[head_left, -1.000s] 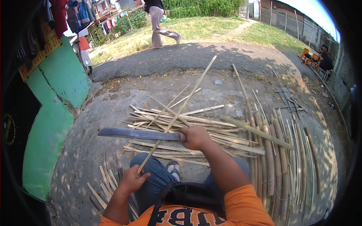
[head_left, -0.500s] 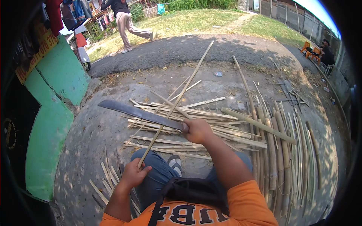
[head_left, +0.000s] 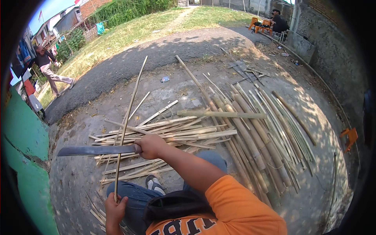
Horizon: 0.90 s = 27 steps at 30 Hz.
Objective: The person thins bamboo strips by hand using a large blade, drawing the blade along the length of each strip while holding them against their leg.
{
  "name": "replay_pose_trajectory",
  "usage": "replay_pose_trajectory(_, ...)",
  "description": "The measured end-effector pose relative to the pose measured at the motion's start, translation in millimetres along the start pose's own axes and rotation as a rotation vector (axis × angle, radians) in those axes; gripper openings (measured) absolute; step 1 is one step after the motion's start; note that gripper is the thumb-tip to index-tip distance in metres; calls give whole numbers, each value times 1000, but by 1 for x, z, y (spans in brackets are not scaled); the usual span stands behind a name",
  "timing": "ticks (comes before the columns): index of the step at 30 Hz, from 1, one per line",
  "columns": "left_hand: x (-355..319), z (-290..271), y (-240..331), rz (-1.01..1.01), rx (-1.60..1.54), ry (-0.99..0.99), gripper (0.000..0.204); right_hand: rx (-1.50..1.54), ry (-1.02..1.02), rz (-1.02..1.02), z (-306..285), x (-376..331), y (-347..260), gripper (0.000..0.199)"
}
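Observation:
My right hand [head_left: 152,146] is closed round the handle of a machete [head_left: 88,150], its long dark blade pointing left. Low at the left, over my knee, my left hand [head_left: 115,208] grips the lower end of a long thin bamboo strip [head_left: 131,100] that slants up and away. Blade and strip cross just left of my right hand; whether they touch I cannot tell. Beneath them a pile of pale split bamboo strips [head_left: 192,134] lies on the ground beyond my knees.
Several bamboo poles [head_left: 250,147] and narrower strips lie to the right, with a thick split piece [head_left: 221,114] across them. More strips [head_left: 96,215] lie beside my left leg. A green wall [head_left: 27,156] stands left. Far off are a walking person [head_left: 49,68] and a seated person [head_left: 279,22].
My view has swung to the right, so the scene has shifted left. The machete blade now lies nearly level, and the held strip stands steeper. The distant person has kept walking.

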<state>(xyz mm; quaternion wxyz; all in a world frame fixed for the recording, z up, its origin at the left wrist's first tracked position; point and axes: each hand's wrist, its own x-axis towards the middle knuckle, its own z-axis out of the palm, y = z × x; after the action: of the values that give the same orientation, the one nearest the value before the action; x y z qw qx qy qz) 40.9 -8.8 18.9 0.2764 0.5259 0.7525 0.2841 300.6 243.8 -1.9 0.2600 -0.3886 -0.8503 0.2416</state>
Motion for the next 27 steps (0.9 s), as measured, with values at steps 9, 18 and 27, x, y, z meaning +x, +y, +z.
replay_pose_trajectory(9, -7, -7, 8, 127, 98, 27, 35, 157, 206, 226, -9, 8, 38, 24)
replay_pose_trajectory(18, -2, -7, 25, 89, 96, 37, 34, -4, -40, 88, -23, 4, 14, 19)
replay_pose_trajectory(27, 9, 0, -3, 99, -87, -17, 37, -73, -68, -114, -1, 5, -6, 17)
